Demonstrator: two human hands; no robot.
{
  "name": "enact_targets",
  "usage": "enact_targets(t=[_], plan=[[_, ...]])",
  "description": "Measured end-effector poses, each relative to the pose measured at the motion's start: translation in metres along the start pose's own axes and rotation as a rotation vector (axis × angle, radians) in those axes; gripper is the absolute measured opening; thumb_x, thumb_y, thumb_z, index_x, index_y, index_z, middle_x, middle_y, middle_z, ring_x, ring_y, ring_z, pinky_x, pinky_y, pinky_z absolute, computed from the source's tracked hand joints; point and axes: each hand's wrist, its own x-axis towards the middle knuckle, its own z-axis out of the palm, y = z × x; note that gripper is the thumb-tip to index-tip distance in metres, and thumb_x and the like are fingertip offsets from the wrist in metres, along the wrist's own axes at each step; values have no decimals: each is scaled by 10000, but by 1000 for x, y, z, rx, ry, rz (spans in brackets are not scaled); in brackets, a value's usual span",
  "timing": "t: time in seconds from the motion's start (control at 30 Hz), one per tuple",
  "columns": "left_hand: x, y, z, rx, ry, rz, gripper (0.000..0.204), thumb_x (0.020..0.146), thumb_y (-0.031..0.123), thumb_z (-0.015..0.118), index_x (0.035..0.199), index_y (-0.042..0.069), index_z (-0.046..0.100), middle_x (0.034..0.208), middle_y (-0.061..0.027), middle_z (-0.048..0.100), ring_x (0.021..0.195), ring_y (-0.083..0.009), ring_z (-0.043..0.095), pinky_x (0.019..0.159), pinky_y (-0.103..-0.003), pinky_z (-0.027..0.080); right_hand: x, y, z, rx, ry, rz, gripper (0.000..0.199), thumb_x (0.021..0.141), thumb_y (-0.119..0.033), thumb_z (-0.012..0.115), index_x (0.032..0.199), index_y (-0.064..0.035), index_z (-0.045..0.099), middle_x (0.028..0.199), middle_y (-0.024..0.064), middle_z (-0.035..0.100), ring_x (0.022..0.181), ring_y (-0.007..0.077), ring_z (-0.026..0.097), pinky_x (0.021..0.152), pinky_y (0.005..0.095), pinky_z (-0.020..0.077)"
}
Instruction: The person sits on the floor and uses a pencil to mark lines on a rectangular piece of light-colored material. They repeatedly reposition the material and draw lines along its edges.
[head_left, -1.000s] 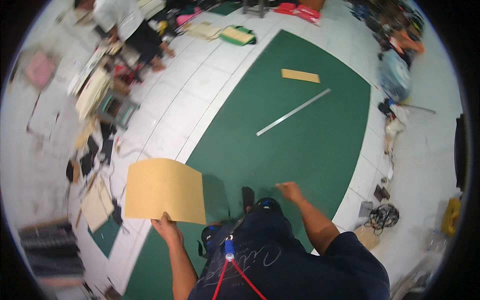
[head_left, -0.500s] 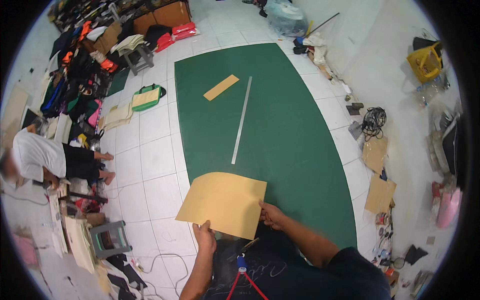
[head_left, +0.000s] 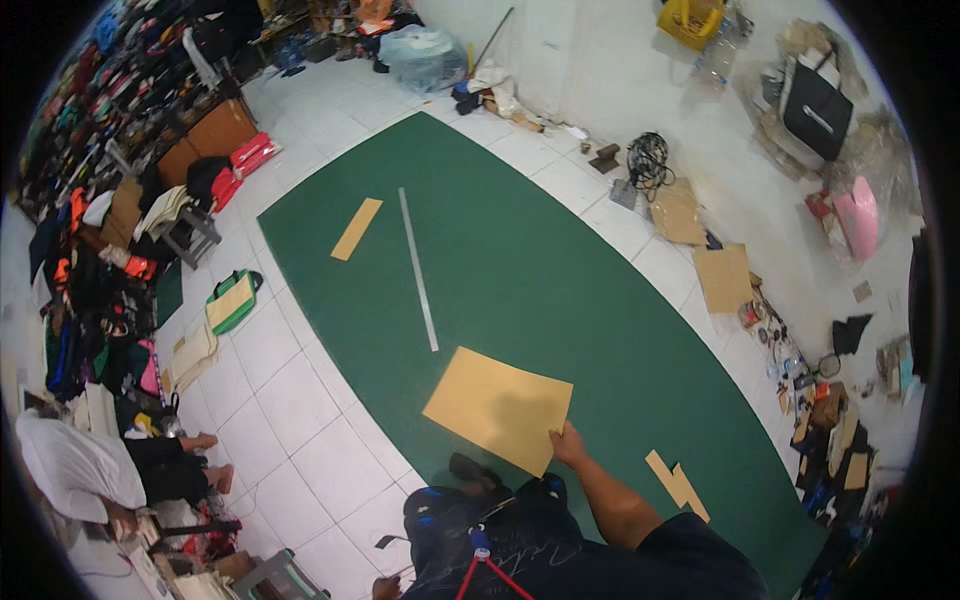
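The right hand [head_left: 566, 445] has its fingers clamped on the near right corner of a tan cardboard sheet [head_left: 497, 408], which lies flat on the green mat [head_left: 560, 270]. Just beyond the sheet, a long metal ruler [head_left: 418, 268] rests on the mat beside a narrow cardboard strip [head_left: 357, 228]. The left hand is out of view.

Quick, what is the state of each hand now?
Left hand: not in view.
Right hand: closed on the corner of the tan cardboard sheet, over the green mat.
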Motion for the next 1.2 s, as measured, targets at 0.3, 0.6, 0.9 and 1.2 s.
enact_targets(t=[0.3,0.6,0.9,1.2], plan=[[53,-20,-120,-624,244,-249,222,980,282,663,994,60,656,717,-53,607,623,-186,594,521,-357,497,-160,111,-33,-82,159,330,394,1035,-214,551,1393,-49,529,1275,236,668,1179,444,635,1001,495,503],[83,131,-282,-353,259,437,350,954,305,741,1177,53,643,949,-70,673,822,-142,635,666,-303,516,-308,97,63,-41,371,673,294,1036,-246,545,1301,-123,564,1185,201,707,1110,445,662,899,509,533],[151,6,-339,182,19,227,451,902,403,770,1115,10,709,1091,-225,739,1059,-349,695,930,-418,549,-387,14,193,75,717,515,274,1036,-211,557,1249,-42,590,1158,245,697,1088,454,665,887,485,526],[159,-23,-330,47,-46,277,330,948,322,744,1075,22,692,964,-132,737,911,-200,687,833,-351,551,-380,2,273,238,682,405,285,1059,-262,548,1210,-28,610,1106,266,694,1051,484,660,875,500,525]])
